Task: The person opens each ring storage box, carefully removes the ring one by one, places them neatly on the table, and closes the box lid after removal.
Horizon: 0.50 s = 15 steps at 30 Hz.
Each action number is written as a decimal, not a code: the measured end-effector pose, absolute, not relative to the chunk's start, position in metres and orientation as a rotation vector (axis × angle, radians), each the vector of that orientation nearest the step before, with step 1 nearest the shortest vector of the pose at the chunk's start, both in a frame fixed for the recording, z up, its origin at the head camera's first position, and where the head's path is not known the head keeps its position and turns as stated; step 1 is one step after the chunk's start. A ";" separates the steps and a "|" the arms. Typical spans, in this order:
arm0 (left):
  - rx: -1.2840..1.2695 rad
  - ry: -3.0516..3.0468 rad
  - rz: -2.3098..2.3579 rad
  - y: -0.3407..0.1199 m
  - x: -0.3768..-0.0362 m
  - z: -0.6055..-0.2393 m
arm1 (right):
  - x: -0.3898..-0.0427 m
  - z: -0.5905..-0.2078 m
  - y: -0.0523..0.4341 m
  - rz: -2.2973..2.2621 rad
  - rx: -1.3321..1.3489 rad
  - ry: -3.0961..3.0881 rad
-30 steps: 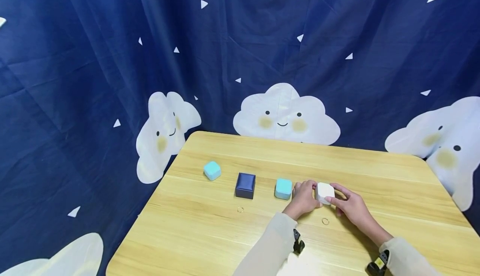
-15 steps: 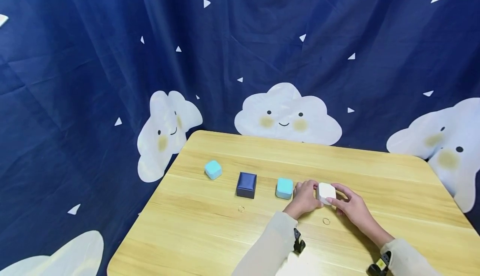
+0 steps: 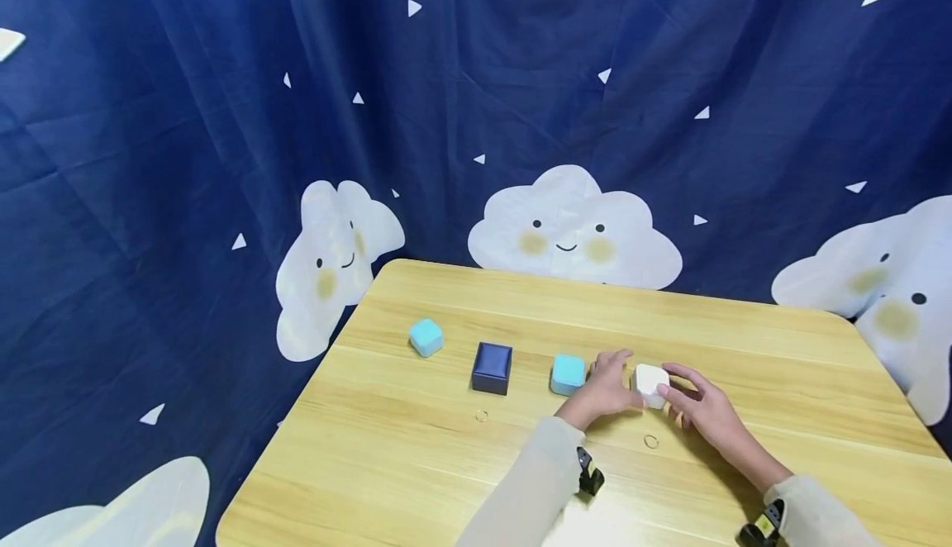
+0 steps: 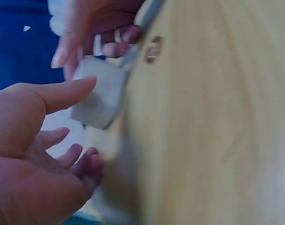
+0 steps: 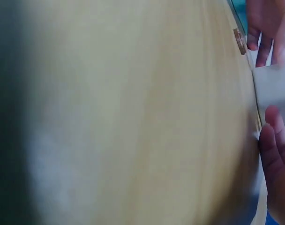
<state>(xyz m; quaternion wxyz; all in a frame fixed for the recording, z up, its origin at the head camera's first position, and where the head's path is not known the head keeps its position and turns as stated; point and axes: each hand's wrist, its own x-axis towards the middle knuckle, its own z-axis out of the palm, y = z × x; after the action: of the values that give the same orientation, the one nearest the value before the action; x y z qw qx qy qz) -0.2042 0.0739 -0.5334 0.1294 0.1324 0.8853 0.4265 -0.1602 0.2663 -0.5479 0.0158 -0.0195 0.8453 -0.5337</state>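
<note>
A small white rounded box (image 3: 649, 382) stands on the wooden table, between the two hands. My left hand (image 3: 608, 386) is on its left side, fingers spread and apart from it; in the left wrist view the thumb passes in front of the box (image 4: 104, 96). On the other side, my right hand (image 3: 706, 411) has its thumb and index finger close to the box's right side, loosely spread; contact is hard to tell. A thin ring (image 3: 651, 441) lies on the table just in front of the box. Both wrist views are partly blurred.
To the left stand a turquoise box (image 3: 568, 374), close by my left hand, a dark blue box (image 3: 492, 368) and another turquoise box (image 3: 426, 337). A second ring (image 3: 482, 416) lies before the blue box. Behind the table (image 3: 357, 456) hangs a blue curtain (image 3: 446, 76).
My left hand has let go of the white box and drawn slightly away, its fingers spreading. The right thumb has shifted on the near side. The head view has drifted slightly.
</note>
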 end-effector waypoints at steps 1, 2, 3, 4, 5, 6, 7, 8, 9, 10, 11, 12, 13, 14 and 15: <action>0.400 2.565 1.243 0.073 -0.205 -0.530 | -0.160 -0.547 0.267 -1.655 -0.067 2.639; 0.421 2.562 1.241 0.072 -0.206 -0.526 | -0.160 -0.545 0.267 -1.639 -0.076 2.655; 0.439 2.562 1.239 0.071 -0.207 -0.523 | -0.161 -0.544 0.268 -1.622 -0.085 2.671; 0.456 2.560 1.244 0.070 -0.208 -0.520 | -0.161 -0.542 0.268 -1.600 -0.093 2.694; 0.470 2.553 1.252 0.070 -0.209 -0.517 | -0.162 -0.540 0.269 -1.584 -0.099 2.713; 0.483 2.551 1.256 0.069 -0.210 -0.514 | -0.163 -0.538 0.269 -1.572 -0.102 2.731; 0.499 2.550 1.255 0.069 -0.211 -0.511 | -0.164 -0.536 0.269 -1.559 -0.112 2.750; 0.515 2.550 1.254 0.068 -0.212 -0.509 | -0.165 -0.534 0.270 -1.544 -0.123 2.771; 0.529 2.552 1.251 0.067 -0.213 -0.506 | -0.167 -0.532 0.270 -1.530 -0.138 2.788; 0.539 2.554 1.243 0.066 -0.214 -0.504 | -0.168 -0.529 0.270 -1.510 -0.151 2.807; 0.551 2.564 1.227 0.065 -0.216 -0.501 | -0.170 -0.527 0.271 -1.493 -0.168 2.823; 0.561 2.576 1.209 0.063 -0.217 -0.498 | -0.171 -0.524 0.271 -1.467 -0.185 2.844; 0.567 2.583 1.198 0.062 -0.218 -0.495 | -0.173 -0.522 0.271 -1.433 -0.200 2.868; 0.573 2.594 1.182 0.060 -0.220 -0.493 | -0.174 -0.519 0.270 -1.402 -0.217 2.884; 0.577 2.597 1.177 0.058 -0.221 -0.490 | -0.176 -0.516 0.270 -1.371 -0.232 2.897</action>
<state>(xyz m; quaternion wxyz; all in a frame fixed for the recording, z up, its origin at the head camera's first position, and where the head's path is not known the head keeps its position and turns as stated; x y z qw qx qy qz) -0.2212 0.0582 -0.4898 0.1162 0.1971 0.8867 0.4018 -0.1763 0.2696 -0.5157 -0.0358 -0.0720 0.9010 -0.4263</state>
